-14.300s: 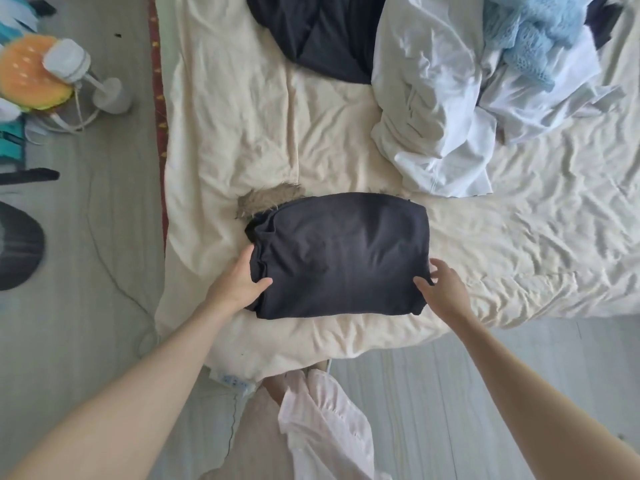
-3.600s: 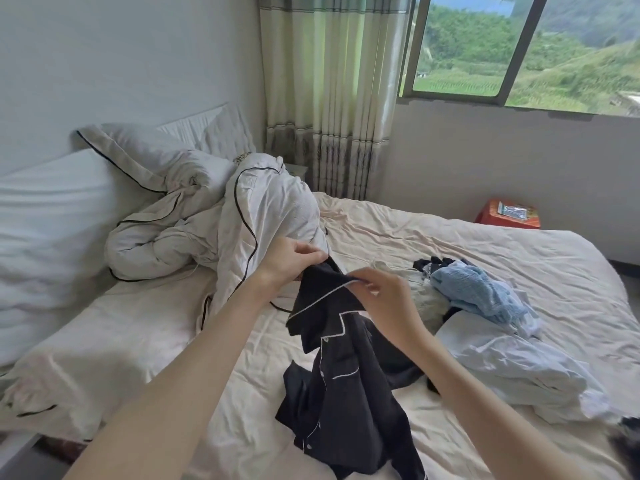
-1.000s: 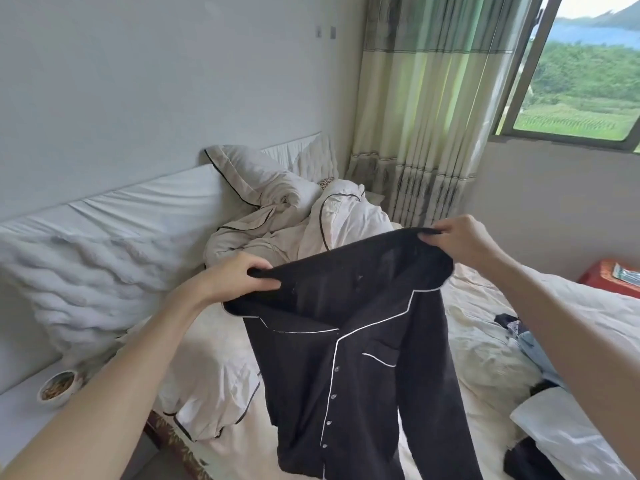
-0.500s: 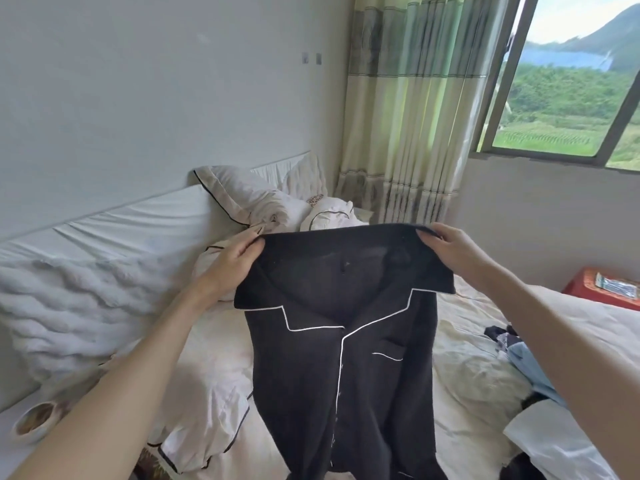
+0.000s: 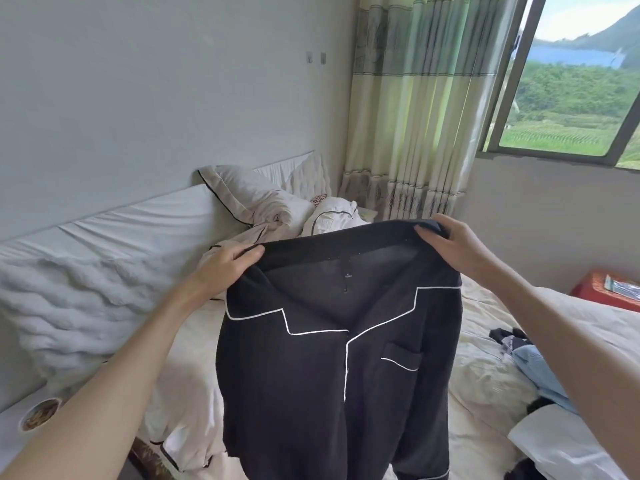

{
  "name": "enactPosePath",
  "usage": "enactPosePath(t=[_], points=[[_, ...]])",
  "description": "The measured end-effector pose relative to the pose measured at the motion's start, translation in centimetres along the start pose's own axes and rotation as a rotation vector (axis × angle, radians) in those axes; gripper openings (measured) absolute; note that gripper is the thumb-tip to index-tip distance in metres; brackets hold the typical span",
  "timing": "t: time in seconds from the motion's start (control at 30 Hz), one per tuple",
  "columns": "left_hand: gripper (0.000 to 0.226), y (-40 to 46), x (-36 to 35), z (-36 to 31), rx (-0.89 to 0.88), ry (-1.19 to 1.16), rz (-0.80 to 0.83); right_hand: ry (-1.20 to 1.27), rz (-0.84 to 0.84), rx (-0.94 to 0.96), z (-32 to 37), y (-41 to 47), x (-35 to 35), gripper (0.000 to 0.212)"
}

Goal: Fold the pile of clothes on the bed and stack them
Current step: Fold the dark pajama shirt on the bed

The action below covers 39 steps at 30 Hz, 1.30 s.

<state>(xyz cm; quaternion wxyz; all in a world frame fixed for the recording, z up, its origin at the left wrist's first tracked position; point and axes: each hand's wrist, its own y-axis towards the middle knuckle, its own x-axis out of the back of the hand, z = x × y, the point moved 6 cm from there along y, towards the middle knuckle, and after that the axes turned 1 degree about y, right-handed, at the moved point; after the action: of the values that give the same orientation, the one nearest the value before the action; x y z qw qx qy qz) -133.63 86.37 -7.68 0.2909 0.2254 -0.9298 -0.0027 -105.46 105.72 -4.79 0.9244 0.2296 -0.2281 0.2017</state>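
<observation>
A black pajama shirt (image 5: 332,375) with white piping and a chest pocket hangs in the air above the bed (image 5: 485,382), front facing me. My left hand (image 5: 225,268) grips its left shoulder edge. My right hand (image 5: 450,247) grips the right shoulder edge, a little higher. At the right lie unfolded clothes: a light blue garment (image 5: 540,372), a white garment (image 5: 568,445) and dark pieces. The folded stack is out of view.
A bunched white duvet (image 5: 263,216) and pillows lie against the padded headboard (image 5: 104,271) at the left. A bowl (image 5: 38,414) sits on a ledge at the lower left. A red stool (image 5: 609,292) stands by the far wall, beside curtains (image 5: 415,109) and a window.
The shirt, earlier bunched low over the bed, is now spread wide between both hands and held up. In the last half second its right shoulder rose slightly.
</observation>
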Motion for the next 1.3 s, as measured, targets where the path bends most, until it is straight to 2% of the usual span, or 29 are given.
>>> enactPosePath(t=[0.07, 0.13, 0.2, 0.27, 0.33, 0.4, 0.47, 0.53, 0.6, 0.67, 0.73, 0.8, 0.87, 1.0, 1.07, 1.13, 1.2, 1.23, 1.3], points=[[0.029, 0.0, 0.4, 0.6, 0.009, -0.049, -0.007, 0.043, 0.074, -0.024, 0.1, -0.2, -0.4, 0.020], [0.034, 0.0, 0.8, 1.0, 0.001, -0.111, -0.011, 0.245, 0.222, -0.112, 0.0, -0.6, -1.0, 0.010], [0.029, 0.0, 1.4, 1.1, -0.001, -0.180, -0.065, 0.534, 0.441, -0.203, 0.0, -1.1, -1.8, 0.029], [0.022, 0.2, 2.2, 1.4, 0.005, -0.268, -0.168, 0.696, 0.620, -0.214, 0.6, -1.6, -2.3, 0.041], [0.018, 0.4, 2.9, 1.6, 0.018, -0.357, -0.276, 0.762, 0.730, -0.183, 1.3, -1.9, -2.6, 0.048], [0.018, 0.3, 3.4, 1.6, 0.032, -0.451, -0.337, 0.750, 0.752, -0.167, 1.7, -1.8, -2.8, 0.049], [0.023, 0.3, 3.6, 1.4, 0.050, -0.517, -0.323, 0.596, 0.673, -0.123, 1.5, -1.4, -2.8, 0.042], [0.024, 0.3, 3.4, 1.3, 0.066, -0.503, -0.200, 0.411, 0.479, -0.084, 1.0, -0.7, -2.3, 0.023], [0.022, 0.0, 2.7, 0.9, 0.065, -0.460, 0.010, 0.344, 0.257, -0.089, 0.3, 0.2, -1.6, 0.012], [0.047, -0.4, 1.7, 0.6, 0.070, -0.433, 0.257, 0.267, 0.068, -0.086, -0.3, 1.2, -0.8, 0.013], [0.063, -1.2, 0.9, 0.2, 0.072, -0.355, 0.491, 0.149, -0.015, -0.074, -0.3, 1.8, -0.4, 0.016], [0.056, -1.9, 0.5, -0.2, 0.052, -0.280, 0.608, -0.010, -0.009, -0.058, -0.3, 2.3, -0.2, 0.019], [0.046, -1.8, 0.8, -0.1, 0.058, -0.238, 0.553, -0.185, 0.059, -0.032, 0.0, 2.4, -0.1, 0.027], [0.024, -0.8, 2.5, -0.2, 0.007, -0.042, 0.159, -0.409, 0.188, -0.019, 0.1, 1.8, -0.7, 0.025], [0.024, -0.5, 2.9, -0.9, -0.063, 0.099, 0.028, -0.412, 0.121, -0.001, 0.4, 1.6, -0.8, 0.025], [0.026, -0.2, 3.1, -1.7, -0.143, 0.263, -0.086, -0.365, -0.031, 0.055, 1.1, 1.3, -0.5, 0.027], [0.020, -0.3, 2.9, -2.1, -0.190, 0.326, -0.129, -0.269, -0.160, 0.077, 1.4, 1.0, -0.1, 0.024], [0.013, -0.4, 2.6, -1.7, -0.186, 0.305, -0.106, -0.233, -0.175, 0.067, 1.2, 0.8, -0.1, 0.023], [0.020, -1.0, 1.4, -0.5, -0.141, 0.196, -0.010, -0.237, -0.115, 0.044, 0.5, 0.5, -0.5, 0.017]])
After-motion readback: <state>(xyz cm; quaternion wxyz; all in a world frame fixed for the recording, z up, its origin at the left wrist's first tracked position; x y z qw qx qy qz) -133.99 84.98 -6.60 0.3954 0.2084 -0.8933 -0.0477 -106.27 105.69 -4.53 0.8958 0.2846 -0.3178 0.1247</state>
